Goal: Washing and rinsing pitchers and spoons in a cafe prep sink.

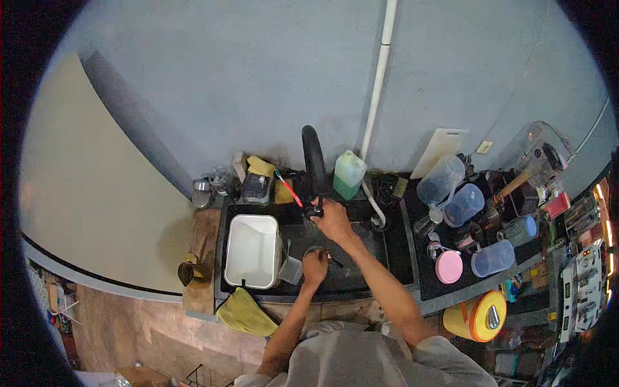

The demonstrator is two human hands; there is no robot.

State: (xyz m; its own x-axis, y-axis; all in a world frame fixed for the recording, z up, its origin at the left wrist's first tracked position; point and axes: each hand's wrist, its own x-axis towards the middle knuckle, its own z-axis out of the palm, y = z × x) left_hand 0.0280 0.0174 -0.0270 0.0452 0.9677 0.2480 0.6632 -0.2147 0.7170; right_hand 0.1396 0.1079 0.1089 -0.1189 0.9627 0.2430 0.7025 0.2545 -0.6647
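A black sink point(399, 251) lies before me, with a tall curved black faucet point(314, 155) at its back. My right hand point(333, 220) is closed around the faucet's spray head, near its small lever. Lower in the basin, my left hand point(315, 267) grips a small round vessel, mostly hidden by the fingers. A thin dark stick point(337, 261) juts out beside that hand; whether it is held too is unclear. Left of it, a clear plastic container point(291, 270) leans against a white rectangular tub point(251, 251).
A green cloth point(246, 312) hangs over the front edge. Behind the sink stand a jug of green liquid point(349, 175), a red toothbrush point(289, 188) and a yellow sponge point(261, 166). Plastic pitchers point(463, 205) and a pink lid point(449, 267) crowd the black mat at right.
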